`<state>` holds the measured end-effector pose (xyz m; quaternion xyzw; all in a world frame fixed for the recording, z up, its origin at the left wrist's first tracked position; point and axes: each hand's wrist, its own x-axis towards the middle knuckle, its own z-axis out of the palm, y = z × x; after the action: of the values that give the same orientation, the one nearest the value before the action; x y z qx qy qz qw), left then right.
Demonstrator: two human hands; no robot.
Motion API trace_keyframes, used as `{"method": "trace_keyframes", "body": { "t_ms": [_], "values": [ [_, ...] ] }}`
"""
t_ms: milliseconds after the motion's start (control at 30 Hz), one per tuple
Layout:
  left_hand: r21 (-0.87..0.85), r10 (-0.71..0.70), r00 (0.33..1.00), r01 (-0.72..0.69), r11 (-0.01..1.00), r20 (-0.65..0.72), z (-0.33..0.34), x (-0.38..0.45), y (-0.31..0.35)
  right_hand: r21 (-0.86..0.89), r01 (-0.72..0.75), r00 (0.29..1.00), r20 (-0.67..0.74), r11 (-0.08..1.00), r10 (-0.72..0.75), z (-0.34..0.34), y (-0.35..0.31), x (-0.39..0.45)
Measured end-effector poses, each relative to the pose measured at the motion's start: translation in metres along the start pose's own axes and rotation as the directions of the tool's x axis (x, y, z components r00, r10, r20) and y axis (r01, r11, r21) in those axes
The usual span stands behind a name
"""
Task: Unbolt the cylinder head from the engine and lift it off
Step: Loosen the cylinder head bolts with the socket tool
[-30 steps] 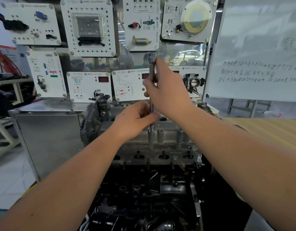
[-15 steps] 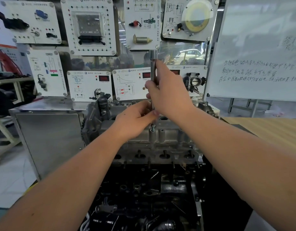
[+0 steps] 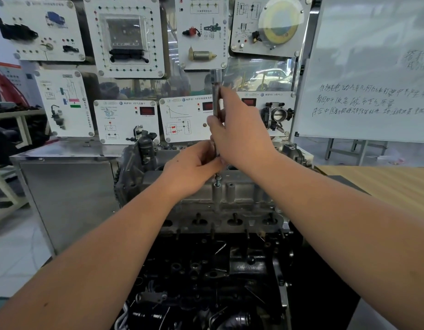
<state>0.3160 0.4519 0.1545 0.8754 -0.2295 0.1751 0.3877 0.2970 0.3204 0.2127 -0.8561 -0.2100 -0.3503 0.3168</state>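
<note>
Above the cylinder head [image 3: 230, 196], both hands [image 3: 239, 132] grip the socket tool [image 3: 216, 91].

Cylinder head [image 3: 225, 201] sits on top of engine block [image 3: 206, 282], centre. Socket tool [image 3: 216, 96] upright above a bolt [image 3: 217, 181] on the head's top. Panel board [image 3: 125, 67] behind; whiteboard [image 3: 373, 67] right; metal cabinet [image 3: 68, 198] left.

The right hand [image 3: 239, 129] covers the middle of the upright socket tool [image 3: 216, 91], and the left hand [image 3: 194, 167] hides its lower end, so where it meets the bolt [image 3: 217, 181] cannot be told. At 3 o'clock the whiteboard [image 3: 373, 67] runs off the edge, its handwriting too small to read. At 6 o'clock the engine [image 3: 206, 282] is cut off, dark and indistinct.
</note>
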Motion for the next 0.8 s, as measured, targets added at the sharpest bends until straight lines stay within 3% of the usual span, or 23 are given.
{"method": "trace_keyframes", "body": {
  "t_ms": [167,367,567,800],
  "values": [
    [0.025,0.037,0.998,-0.039,0.999,0.051,-0.0034,0.0028,-0.0089,-0.01,-0.024,1.0,0.006,1.0,0.024,-0.0014,0.0019,0.0015],
    [-0.107,0.025,0.999,-0.022,0.994,0.032,-0.0028,0.0006,-0.0071,0.012,0.01,1.0,-0.018,1.0,-0.01,-0.0025,-0.0021,0.0019],
    [0.024,0.02,0.995,-0.022,0.999,0.101,-0.0032,0.0024,-0.0079,0.06,-0.012,0.999,0.043,0.998,0.009,-0.0047,-0.0011,0.0061],
    [-0.039,0.029,0.995,-0.025,0.999,0.098,-0.0077,0.0018,-0.0068,0.017,0.044,0.998,0.037,0.999,-0.045,-0.0052,-0.0046,0.0051]
  ]
}}
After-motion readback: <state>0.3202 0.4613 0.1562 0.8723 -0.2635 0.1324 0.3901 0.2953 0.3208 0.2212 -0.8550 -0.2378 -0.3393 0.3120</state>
